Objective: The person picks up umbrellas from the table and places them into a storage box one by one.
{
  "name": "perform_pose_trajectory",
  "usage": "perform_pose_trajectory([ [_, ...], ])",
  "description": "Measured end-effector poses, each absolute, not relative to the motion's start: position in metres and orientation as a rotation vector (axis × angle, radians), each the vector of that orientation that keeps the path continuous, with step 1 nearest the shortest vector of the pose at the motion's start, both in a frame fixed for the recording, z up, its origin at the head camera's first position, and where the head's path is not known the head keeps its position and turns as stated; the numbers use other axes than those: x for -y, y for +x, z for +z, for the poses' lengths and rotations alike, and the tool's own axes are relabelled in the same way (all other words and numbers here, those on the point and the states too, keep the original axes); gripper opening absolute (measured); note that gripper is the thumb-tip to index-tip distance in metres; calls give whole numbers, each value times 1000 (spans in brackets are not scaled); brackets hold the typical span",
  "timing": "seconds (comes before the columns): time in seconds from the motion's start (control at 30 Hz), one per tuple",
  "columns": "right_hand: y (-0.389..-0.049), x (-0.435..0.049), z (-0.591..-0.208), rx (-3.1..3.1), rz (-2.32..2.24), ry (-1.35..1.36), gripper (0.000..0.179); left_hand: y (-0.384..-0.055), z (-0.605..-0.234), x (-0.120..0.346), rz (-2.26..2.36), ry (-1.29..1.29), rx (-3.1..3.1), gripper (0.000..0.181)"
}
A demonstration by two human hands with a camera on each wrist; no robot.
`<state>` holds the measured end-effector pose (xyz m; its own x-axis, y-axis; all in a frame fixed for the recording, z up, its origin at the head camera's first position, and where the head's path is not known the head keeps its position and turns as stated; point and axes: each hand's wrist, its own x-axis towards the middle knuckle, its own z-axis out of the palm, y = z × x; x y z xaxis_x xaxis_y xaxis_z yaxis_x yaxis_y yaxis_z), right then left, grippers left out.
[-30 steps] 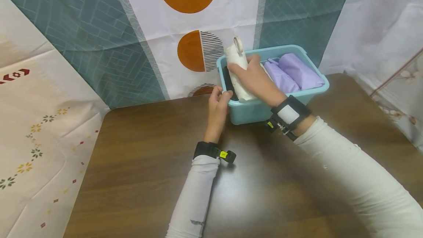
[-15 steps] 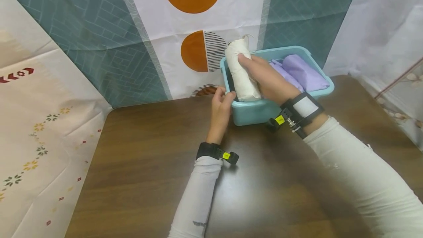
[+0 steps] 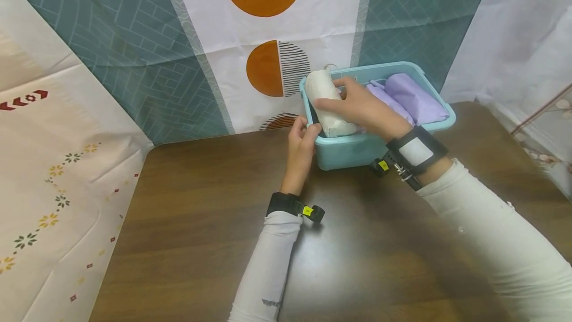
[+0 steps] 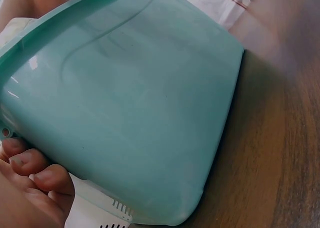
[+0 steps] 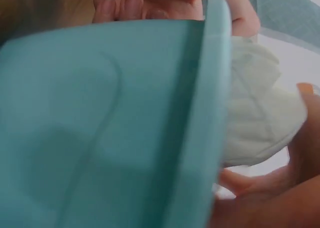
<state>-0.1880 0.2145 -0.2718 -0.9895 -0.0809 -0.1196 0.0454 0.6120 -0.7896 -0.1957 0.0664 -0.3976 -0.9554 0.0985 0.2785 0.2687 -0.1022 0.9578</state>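
A light blue plastic basket (image 3: 348, 153) stands on the table. My left hand (image 3: 300, 150) grips its near left corner, thumb over the rim and fingers curled outside below it, as the left wrist view shows. A white cloth roll (image 3: 322, 86) lies at the basket's left end, its far end tilted up near the rim. My right hand (image 3: 364, 106) reaches in from the right and holds the roll between thumb and fingers. In the right wrist view the roll's creased end (image 5: 260, 107) shows beyond the basket wall, fingers beside it. Two lilac cloth bundles (image 3: 415, 98) fill the right end.
The brown wooden table (image 3: 201, 222) reaches toward me, in front of the basket. Patterned fabric (image 3: 196, 63) hangs right behind the basket. More light cloth (image 3: 58, 188) hangs at the left and right. A dark item lies in the basket's left end, mostly covered.
My right hand has turned the white roll over and lowered it into the basket's left end; its loop has swung to the back. My left hand stays on the corner.
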Motion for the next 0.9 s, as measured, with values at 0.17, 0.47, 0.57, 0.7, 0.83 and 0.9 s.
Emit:
perform_pose_trajectory([
  [0.17,-182,-218,-265,-2762,-1223,-79,78,-195,-398,-68,-2223,-409,2009,23],
  [0.47,-181,-224,-273,-2786,-1401,-95,61,-193,-395,-68,-2217,-395,2001,22],
  [0.57,-182,-219,-280,-2955,-1178,-218,50,-193,-394,-68,-2212,-394,2019,24],
  [0.7,-184,-216,-283,-3061,-946,-251,46,-193,-394,-68,-2221,-387,2019,25],
  [0.83,-186,-217,-284,-3039,-898,-204,50,-193,-395,-68,-2232,-380,2009,24],
  [0.9,-186,-217,-286,-3040,-877,-197,52,-193,-396,-68,-2230,-376,2013,23],
])
